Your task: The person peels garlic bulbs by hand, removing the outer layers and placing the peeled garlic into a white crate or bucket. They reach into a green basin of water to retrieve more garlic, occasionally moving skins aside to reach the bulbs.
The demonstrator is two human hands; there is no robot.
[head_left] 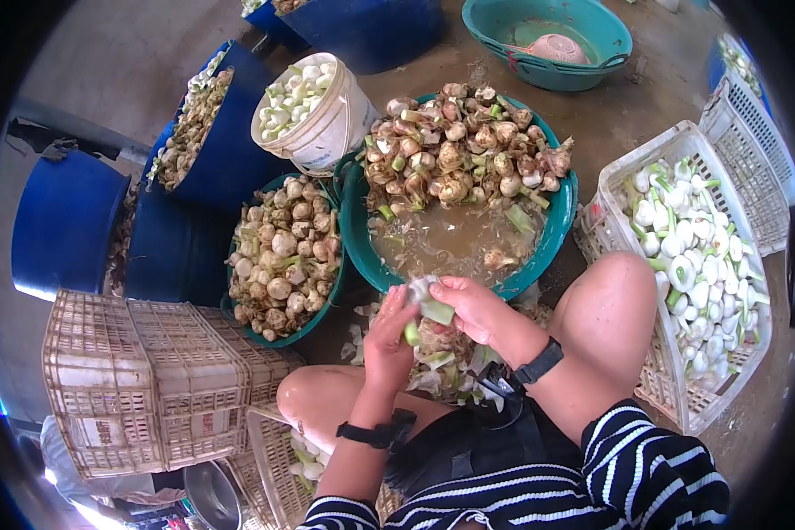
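Between my two hands is a garlic bulb (420,290), whitish with a pale green stem and a loose leaf layer. My left hand (387,340) is closed against the bulb's left side, with a short green stem end (412,333) showing beside its palm. From the right, my right hand (470,309) pinches the bulb and its green layer between thumb and fingers. Just beyond my hands stands a large green tub (567,212) of murky water, with unpeeled brown garlic bulbs (455,159) heaped at its far side. Peelings (437,340) lie below my hands.
To the right, a white plastic crate (605,190) holds peeled garlic. A second green basin (334,291) of unpeeled bulbs and a white bucket (353,115) stand left. Stacked crates (106,380), blue barrels (62,221) and a far green basin (556,79) surround the floor.
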